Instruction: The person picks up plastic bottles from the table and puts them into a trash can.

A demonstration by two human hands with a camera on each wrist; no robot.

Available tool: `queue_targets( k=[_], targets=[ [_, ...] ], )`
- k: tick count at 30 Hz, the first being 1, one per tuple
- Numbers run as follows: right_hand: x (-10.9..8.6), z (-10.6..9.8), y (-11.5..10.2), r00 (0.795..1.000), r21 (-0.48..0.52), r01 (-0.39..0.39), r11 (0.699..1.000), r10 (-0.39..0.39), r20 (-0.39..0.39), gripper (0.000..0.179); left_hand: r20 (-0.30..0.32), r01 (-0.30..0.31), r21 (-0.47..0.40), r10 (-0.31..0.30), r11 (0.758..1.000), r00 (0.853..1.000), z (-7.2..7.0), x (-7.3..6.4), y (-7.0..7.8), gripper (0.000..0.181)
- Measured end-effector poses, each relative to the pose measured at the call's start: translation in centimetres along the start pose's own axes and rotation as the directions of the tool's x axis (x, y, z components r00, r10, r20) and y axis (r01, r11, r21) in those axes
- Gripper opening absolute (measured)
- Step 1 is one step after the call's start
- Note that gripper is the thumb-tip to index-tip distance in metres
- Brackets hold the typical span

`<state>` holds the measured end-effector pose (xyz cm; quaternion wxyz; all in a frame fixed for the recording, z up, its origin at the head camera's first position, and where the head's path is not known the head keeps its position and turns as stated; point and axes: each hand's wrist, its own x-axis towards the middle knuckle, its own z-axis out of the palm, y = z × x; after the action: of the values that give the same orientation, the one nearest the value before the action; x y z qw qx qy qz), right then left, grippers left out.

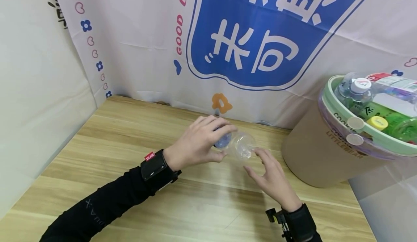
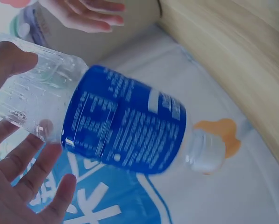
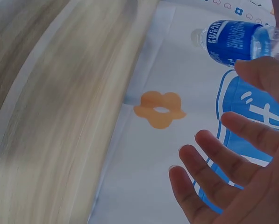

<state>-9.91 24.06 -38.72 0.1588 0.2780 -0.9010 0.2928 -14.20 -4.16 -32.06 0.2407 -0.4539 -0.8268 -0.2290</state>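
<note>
A clear bottle (image 1: 239, 145) with a blue label is lying tipped over the wooden table (image 1: 130, 140), gripped by the left hand (image 1: 199, 142). The right hand (image 1: 272, 175) is hovering just beside its base, fingers spread and holding nothing. A round bin (image 1: 317, 151) packed with bottles is standing to the right, before a printed cloth (image 1: 137, 46).
</note>
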Motion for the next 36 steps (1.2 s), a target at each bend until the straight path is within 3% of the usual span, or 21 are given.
queue_targets(
  k=[7,15,19,23,30,36],
  targets=[
    [-0.1,-0.4,0.1,0.999,0.008,-0.040,0.999,0.040,-0.009,0.067,0.005,-0.041,-0.034,0.042,0.999,0.999,-0.2,0.2,0.9,0.067],
    [0.1,-0.3,0.3,0.999,0.067,-0.052,0.996,0.053,-0.010,0.108,-0.022,-0.128,-0.149,0.126,0.981,0.992,-0.1,0.4,1.8,0.070],
    [0.2,-0.2,0.4,0.999,0.113,-0.039,0.993,0.041,-0.018,0.119,-0.037,-0.172,-0.215,0.167,0.961,0.985,0.1,0.5,2.3,0.069],
    [0.3,-0.1,0.3,1.000,0.140,0.004,0.990,0.000,-0.028,0.115,-0.045,-0.187,-0.260,0.182,0.947,0.982,0.3,0.5,2.5,0.068],
    [0.6,0.2,0.2,0.993,0.174,0.110,0.979,-0.100,-0.064,0.094,-0.051,-0.214,-0.315,0.209,0.925,0.977,0.5,0.6,2.7,0.073],
    [0.5,0.0,0.3,0.989,0.202,0.137,0.970,-0.122,-0.084,0.090,-0.044,-0.219,-0.348,0.217,0.912,0.975,0.4,0.6,2.7,0.075]
  ],
)
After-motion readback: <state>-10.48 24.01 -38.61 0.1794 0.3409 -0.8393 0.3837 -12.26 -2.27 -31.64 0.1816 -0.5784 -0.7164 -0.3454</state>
